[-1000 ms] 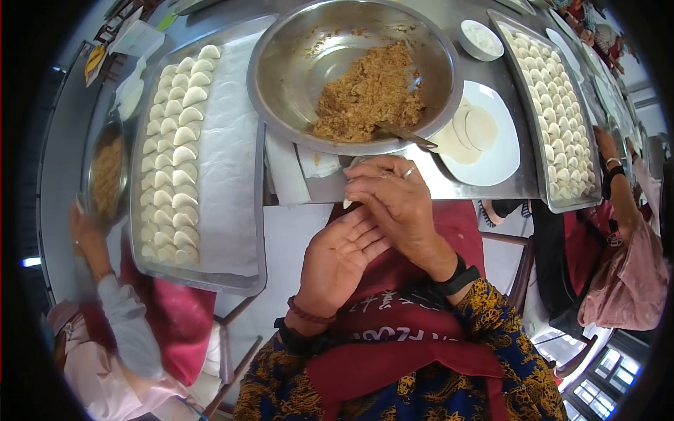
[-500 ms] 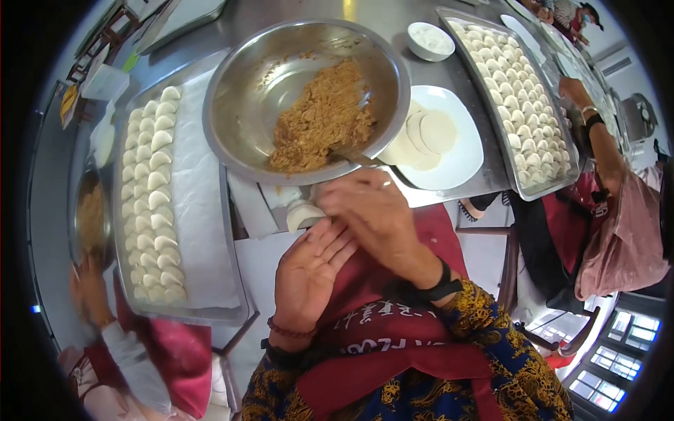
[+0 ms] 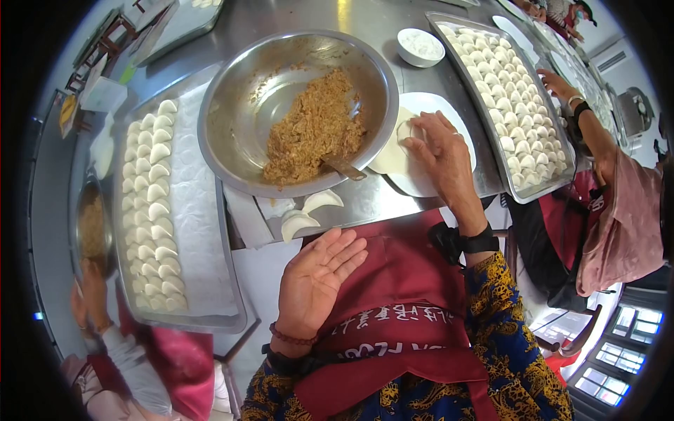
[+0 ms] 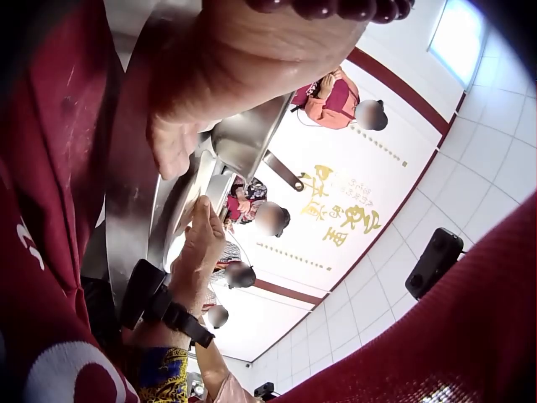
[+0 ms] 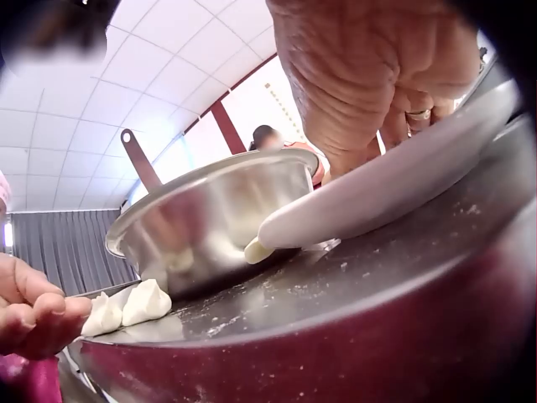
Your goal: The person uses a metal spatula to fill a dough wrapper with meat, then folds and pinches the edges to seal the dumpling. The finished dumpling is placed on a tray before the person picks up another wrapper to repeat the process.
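My left hand [image 3: 316,281] is held palm up, fingers stretched out, in front of the table's edge. Just beyond its fingertips lie two folded dumplings [image 3: 298,224] on the metal tabletop. My right hand [image 3: 446,154] reaches over a white plate [image 3: 460,168] of round dumpling wrappers [image 3: 386,156]. Its thumb and fingertips are spread apart at the top wrapper, and the palm hides part of the stack. Beside the plate stands a large steel bowl [image 3: 235,158] with brown filling [image 3: 309,130] and a utensil handle [image 3: 344,167] lying over its rim.
On the left, a tray [image 3: 214,281] carries rows of dumplings [image 3: 151,210] on white paper. Another full tray [image 3: 509,98] stands at the right, near a small bowl of white powder [image 3: 421,47]. Other people's hands [image 3: 558,84] are at both sides.
My right hand has left the dumpling near the table's front edge and moved right to the wrappers. Two dumplings now show on the tabletop. The left hand stays palm up.
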Available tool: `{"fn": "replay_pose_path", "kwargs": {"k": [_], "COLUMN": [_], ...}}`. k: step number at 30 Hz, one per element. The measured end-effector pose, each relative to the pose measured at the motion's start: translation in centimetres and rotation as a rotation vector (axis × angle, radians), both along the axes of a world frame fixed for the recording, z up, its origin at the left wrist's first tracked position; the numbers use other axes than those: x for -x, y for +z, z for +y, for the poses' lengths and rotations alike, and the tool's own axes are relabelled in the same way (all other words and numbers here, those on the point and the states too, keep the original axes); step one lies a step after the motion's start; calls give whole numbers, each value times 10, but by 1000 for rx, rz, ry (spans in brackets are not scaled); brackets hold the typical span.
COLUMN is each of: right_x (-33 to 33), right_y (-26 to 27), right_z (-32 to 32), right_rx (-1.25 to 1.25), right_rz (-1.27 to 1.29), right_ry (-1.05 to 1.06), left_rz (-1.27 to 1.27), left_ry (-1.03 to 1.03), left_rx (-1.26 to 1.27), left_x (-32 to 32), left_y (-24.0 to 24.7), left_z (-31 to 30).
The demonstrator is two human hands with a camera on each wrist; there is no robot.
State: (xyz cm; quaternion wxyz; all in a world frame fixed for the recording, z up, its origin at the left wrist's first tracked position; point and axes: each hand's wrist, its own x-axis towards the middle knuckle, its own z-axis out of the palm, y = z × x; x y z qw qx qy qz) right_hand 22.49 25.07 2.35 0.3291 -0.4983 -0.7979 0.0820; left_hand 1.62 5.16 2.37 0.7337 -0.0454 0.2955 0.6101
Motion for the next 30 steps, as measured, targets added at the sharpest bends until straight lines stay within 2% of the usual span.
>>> {"fn": "replay_pose_path", "kwargs": {"k": [3,9,11,15,18,19,21,22,23,25,27,30], "right_x": [4,10,11,-1,-7,-13,-29,-36,-38,-32,-22,-5], "right_y": [3,1,5,-11,-4,-3,1,4,6,23,36,42], "right_z": [-1,-8,-10,-5,-7,-8,-9,-13,-18,-32,-50,-80], "right_rx": [30,-7,124,56,389,387,484,540,538,690,746,991], "right_rz": [60,68,148,209,921,922,1342,1461,1462,1735,1718,1570], "right_ry": [27,-73,-108,-84,-103,-103,-101,-10,-12,-10,-19,125], "left_rz": [2,17,25,29,21,21,23,23,43,64,38,-6], "left_ry": [-1,-30,-32,-42,-42,-43,-46,-48,-60,-75,-124,-178], "left_rx": [5,1,0,-1,2,0,-2,-3,-9,-15,-66,-115], "left_x": [0,0,-1,0,0,-1,-2,-3,-4,-6,-9,-16], "left_y": [0,3,5,6,7,7,6,7,9,10,10,14], "left_z": [-1,1,1,1,1,2,3,4,5,7,10,16]}}
